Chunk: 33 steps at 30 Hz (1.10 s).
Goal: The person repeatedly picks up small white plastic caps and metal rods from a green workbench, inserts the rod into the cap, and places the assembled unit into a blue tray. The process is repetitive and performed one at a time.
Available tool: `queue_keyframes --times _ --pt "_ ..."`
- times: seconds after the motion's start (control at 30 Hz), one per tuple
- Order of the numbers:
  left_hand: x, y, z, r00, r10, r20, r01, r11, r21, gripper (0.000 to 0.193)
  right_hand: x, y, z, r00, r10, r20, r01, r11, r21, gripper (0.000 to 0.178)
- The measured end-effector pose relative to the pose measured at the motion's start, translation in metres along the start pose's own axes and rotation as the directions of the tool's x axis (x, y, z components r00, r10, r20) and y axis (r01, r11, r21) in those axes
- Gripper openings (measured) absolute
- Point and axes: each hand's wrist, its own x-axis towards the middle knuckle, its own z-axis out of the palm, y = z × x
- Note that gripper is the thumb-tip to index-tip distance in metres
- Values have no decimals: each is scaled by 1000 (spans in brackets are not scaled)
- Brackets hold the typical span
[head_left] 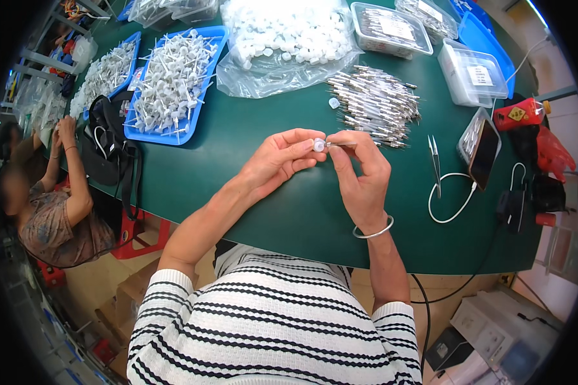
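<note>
My left hand (282, 159) pinches a small white plastic cap (319, 145) between thumb and fingertips. My right hand (362, 173) grips a thin metal rod (340, 144), its end meeting the cap. Just beyond my hands lies a heap of slim metal-and-white rods (376, 102), with one loose white cap (334, 102) at its left side. Farther back, a clear plastic bag (263, 80) is spread open under a pile of white caps (289, 32).
Blue trays (187, 133) of white stemmed parts stand at the left, beside a black bag (103, 154). Tweezers (435, 163), a white cable (438, 220), a phone (484, 156) and a lidded plastic box (465, 77) lie at the right. A co-worker (64, 205) sits at the left.
</note>
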Motion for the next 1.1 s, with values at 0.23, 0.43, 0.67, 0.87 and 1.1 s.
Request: queue_keyframes --times 0.23,0.43,0.67,0.87,1.1 --pt "0 0 0 999 -38 10 39 999 -29 27 1 0 0 1000 19 -7 -19 999 41 10" --pt "0 0 1 998 -65 6 65 997 -31 28 0 2 0 999 41 -2 -40 996 74 10" --pt "0 -2 1 996 -84 12 85 994 -73 27 -1 2 1 998 63 -4 -62 992 106 10" --pt "0 -1 2 998 -58 10 59 998 -32 27 0 1 0 999 35 13 -36 996 85 10" --pt "-1 -1 1 999 -52 0 52 999 -11 27 2 0 -2 999 -11 42 10 999 37 11"
